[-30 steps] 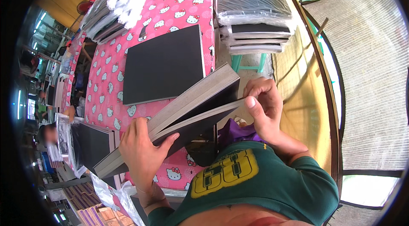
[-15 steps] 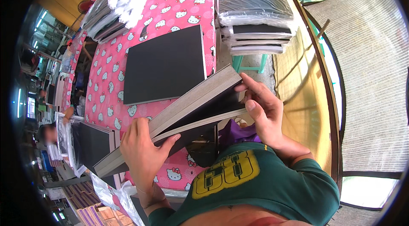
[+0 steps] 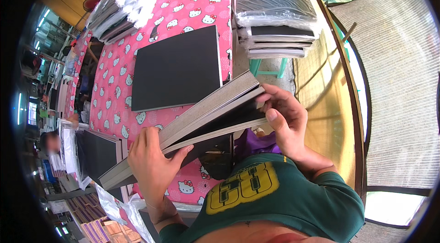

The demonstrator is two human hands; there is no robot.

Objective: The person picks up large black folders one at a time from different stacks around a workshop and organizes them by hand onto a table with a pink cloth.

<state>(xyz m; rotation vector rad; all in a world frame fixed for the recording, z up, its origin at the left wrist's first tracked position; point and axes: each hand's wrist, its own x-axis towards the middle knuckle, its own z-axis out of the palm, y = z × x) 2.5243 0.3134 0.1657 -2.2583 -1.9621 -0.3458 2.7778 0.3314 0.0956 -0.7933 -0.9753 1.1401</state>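
Observation:
A thick stack of black boards with pale grey edges point(image 3: 208, 106) is tilted above the table in front of me. My left hand point(image 3: 153, 160) is closed around its middle, thumb on the near side and fingers over the far side. At the stack's right end, the boards are spread apart in a wedge, black faces showing between them. My right hand point(image 3: 289, 119) holds that end with curled fingers at the upper boards and the thumb by the lower ones. Beyond the stack, a large black board point(image 3: 176, 69) lies flat on the pink patterned tablecloth point(image 3: 117, 71).
Plastic-wrapped boards point(image 3: 121, 7) lie at the table's far left. More wrapped black boards point(image 3: 277, 7) are piled on a green stool point(image 3: 280, 66) at the far right. Left of me are further black boards point(image 3: 98, 151). A mesh screen point(image 3: 398, 82) hangs at right.
Another group of boards has split from the upper part at the right end, leaving a narrow gap. My right hand has shifted slightly; my left hand keeps its grip.

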